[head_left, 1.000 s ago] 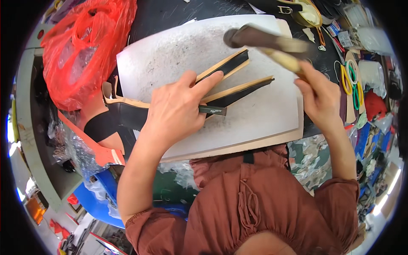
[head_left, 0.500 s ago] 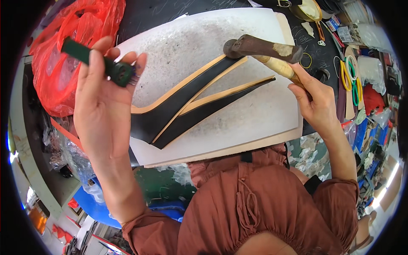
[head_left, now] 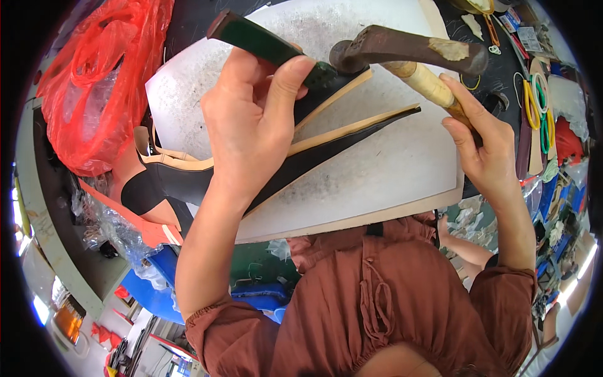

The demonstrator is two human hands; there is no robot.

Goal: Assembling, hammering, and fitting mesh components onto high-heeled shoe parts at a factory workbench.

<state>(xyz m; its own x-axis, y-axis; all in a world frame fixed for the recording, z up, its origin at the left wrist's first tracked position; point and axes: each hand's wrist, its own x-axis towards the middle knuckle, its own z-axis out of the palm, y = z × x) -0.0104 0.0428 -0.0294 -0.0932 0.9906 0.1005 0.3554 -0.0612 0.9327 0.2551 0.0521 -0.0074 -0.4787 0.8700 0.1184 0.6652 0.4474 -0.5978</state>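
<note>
My left hand (head_left: 248, 125) is closed round a dark green bar-shaped tool (head_left: 260, 45), held above the white board (head_left: 377, 166). The tool's lower end is beside the hammer's round striking face. My right hand (head_left: 487, 141) grips the wooden handle of a hammer (head_left: 414, 51) with a dark metal head. Beneath them lies a black leather piece (head_left: 173, 182) with tan edges. It splits into two long arms (head_left: 352, 133); my left hand and forearm hide part of it.
A red plastic bag (head_left: 103, 88) lies at the left edge of the black table. Clear plastic wrap (head_left: 129, 239) hangs below it. Scissors with yellow and green handles (head_left: 537, 110) and other clutter crowd the right side. Scraps litter the floor (head_left: 474, 220).
My left hand has swung right with the green tool, from beside the red bag to over the leather, turning its palm inward. The hammer has risen slightly.
</note>
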